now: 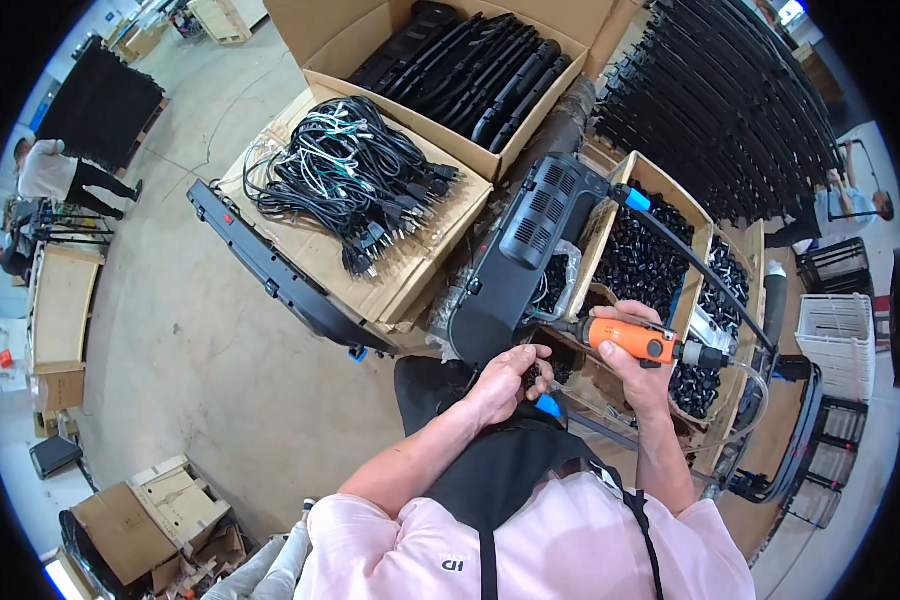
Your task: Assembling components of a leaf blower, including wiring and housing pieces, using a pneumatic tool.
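Observation:
My right hand [642,368] is wrapped round an orange air screwdriver [625,341], with its clear hose [766,400] trailing from the back end. The tool's tip points left, toward the lower end of a black plastic housing [515,262] with vent slots. Just below that housing end, my left hand [515,382] has its fingers curled together; whatever they pinch is too small to make out. Bins of small black parts [645,245] lie beyond my right hand. A black tube frame [705,262] with blue tape slants across them.
Bundled black power cords [355,175] lie on a cardboard stack [410,285] at left, a long black panel [280,280] leaning beside it. An open carton [400,95] of black parts stands behind. Stacked black tubes [715,105] fill the far right. People work at both sides.

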`<move>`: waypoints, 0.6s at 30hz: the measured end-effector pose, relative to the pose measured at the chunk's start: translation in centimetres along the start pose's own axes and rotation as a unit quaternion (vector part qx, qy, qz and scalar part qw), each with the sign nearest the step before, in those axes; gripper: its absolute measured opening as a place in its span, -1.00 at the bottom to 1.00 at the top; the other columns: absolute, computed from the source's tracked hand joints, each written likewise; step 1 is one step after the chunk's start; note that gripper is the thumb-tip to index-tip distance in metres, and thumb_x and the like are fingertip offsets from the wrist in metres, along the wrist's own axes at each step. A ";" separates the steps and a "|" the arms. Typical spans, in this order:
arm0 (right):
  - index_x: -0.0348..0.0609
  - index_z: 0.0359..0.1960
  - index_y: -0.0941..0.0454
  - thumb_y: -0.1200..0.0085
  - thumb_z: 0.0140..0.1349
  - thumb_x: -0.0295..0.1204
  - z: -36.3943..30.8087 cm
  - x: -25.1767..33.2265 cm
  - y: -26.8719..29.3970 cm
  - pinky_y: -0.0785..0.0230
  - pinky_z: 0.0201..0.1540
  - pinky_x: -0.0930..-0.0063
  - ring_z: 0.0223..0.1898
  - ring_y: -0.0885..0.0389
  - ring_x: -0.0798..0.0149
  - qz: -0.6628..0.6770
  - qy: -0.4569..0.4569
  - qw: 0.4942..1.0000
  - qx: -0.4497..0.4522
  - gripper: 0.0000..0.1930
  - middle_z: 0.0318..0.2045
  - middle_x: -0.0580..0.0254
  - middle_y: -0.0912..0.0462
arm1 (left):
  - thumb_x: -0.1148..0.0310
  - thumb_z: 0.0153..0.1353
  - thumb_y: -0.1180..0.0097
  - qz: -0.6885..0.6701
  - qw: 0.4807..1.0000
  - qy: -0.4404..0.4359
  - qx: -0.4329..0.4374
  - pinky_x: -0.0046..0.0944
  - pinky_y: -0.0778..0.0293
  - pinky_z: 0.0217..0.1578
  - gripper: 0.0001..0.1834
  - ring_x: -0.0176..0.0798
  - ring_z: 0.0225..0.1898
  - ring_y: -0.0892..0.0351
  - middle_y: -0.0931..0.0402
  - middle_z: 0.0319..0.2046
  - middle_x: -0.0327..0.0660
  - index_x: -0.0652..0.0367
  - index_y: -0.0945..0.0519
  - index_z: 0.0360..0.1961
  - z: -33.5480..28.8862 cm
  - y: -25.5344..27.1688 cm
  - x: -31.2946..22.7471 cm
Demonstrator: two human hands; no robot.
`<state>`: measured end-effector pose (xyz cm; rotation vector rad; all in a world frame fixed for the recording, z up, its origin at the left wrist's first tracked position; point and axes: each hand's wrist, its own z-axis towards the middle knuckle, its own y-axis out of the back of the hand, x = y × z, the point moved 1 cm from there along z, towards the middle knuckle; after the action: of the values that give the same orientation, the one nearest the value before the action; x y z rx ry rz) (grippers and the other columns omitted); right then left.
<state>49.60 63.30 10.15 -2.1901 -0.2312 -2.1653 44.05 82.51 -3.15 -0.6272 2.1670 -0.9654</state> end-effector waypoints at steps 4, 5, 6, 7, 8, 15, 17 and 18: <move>-0.31 0.27 -0.44 -0.39 0.22 -0.51 -3.4 -0.9 2.3 -0.53 0.27 0.21 0.14 -0.68 0.16 0.028 0.017 0.999 0.000 -0.41 0.11 -0.10 -0.70 | 0.09 0.67 0.18 0.001 1.000 -0.005 -0.031 -0.32 -0.46 -0.39 -0.64 -0.34 -0.37 -0.58 -0.64 -0.27 -0.19 0.13 -0.52 0.00 -1.0 -1.4 2.5; -0.31 0.27 -0.43 -0.39 0.22 -0.51 -4.2 -1.1 2.7 -0.53 0.27 0.21 0.14 -0.69 0.15 0.035 0.019 0.999 0.003 -0.41 0.11 -0.10 -0.70 | 0.07 0.67 0.18 0.008 0.999 -0.025 -0.034 -0.33 -0.45 -0.40 -0.64 -0.35 -0.39 -0.57 -0.64 -0.28 -0.21 0.12 -0.53 -0.03 -1.3 -1.6 3.3; -0.30 0.27 -0.43 -0.38 0.22 -0.51 -5.0 -1.3 3.3 -0.52 0.28 0.19 0.14 -0.68 0.15 0.030 0.012 0.999 0.008 -0.41 0.10 -0.09 -0.71 | 0.05 0.67 0.18 0.036 0.998 -0.047 -0.031 -0.34 -0.44 -0.41 -0.62 -0.37 -0.41 -0.54 -0.62 -0.30 -0.24 0.10 -0.54 -0.08 -1.2 -1.4 4.3; -0.30 0.27 -0.43 -0.38 0.22 -0.51 -5.7 -1.5 3.9 -0.52 0.28 0.19 0.14 -0.68 0.15 0.034 0.012 0.999 0.009 -0.41 0.10 -0.09 -0.71 | 0.05 0.67 0.18 0.039 0.997 -0.048 -0.035 -0.34 -0.44 -0.41 -0.62 -0.37 -0.41 -0.54 -0.62 -0.30 -0.24 0.10 -0.54 -0.08 -1.4 -1.5 5.1; -0.30 0.27 -0.43 -0.38 0.22 -0.51 -6.5 -1.8 4.3 -0.52 0.28 0.19 0.15 -0.68 0.15 0.044 0.015 0.999 0.004 -0.41 0.10 -0.09 -0.71 | 0.04 0.67 0.18 0.070 0.995 -0.048 -0.057 -0.35 -0.44 -0.40 -0.62 -0.38 -0.41 -0.53 -0.62 -0.30 -0.25 0.10 -0.55 -0.09 -1.7 -1.5 5.9; -0.28 0.28 -0.41 -0.37 0.22 -0.53 -10.1 -3.6 5.9 -0.51 0.29 0.20 0.16 -0.67 0.16 0.072 0.010 0.997 0.031 -0.41 0.12 -0.09 -0.69 | 0.11 0.68 0.18 0.075 0.986 -0.057 -0.139 -0.38 -0.44 -0.38 -0.64 -0.40 -0.38 -0.54 -0.64 -0.25 -0.25 0.12 -0.56 -0.05 -6.0 -2.6 10.7; -0.27 0.28 -0.41 -0.37 0.23 -0.53 -10.7 -3.7 5.8 -0.51 0.29 0.21 0.16 -0.67 0.16 0.074 0.010 0.996 0.044 -0.41 0.14 -0.09 -0.69 | 0.15 0.68 0.17 0.063 0.986 -0.059 -0.142 -0.37 -0.44 -0.38 -0.67 -0.41 -0.38 -0.54 -0.65 -0.23 -0.26 0.14 -0.56 0.01 -6.7 -2.5 11.5; -0.27 0.28 -0.40 -0.36 0.23 -0.52 -11.1 -3.8 5.8 -0.51 0.29 0.22 0.16 -0.67 0.17 0.083 0.001 0.995 0.052 -0.41 0.14 -0.10 -0.68 | 0.17 0.67 0.13 0.058 0.987 -0.064 -0.136 -0.37 -0.45 -0.37 -0.68 -0.42 -0.38 -0.54 -0.64 -0.24 -0.28 0.15 -0.57 0.02 -6.9 -2.2 11.7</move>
<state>39.37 55.74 6.91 -2.0729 -0.1512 -2.0203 31.61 76.67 -2.45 -0.6634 2.2095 -0.5577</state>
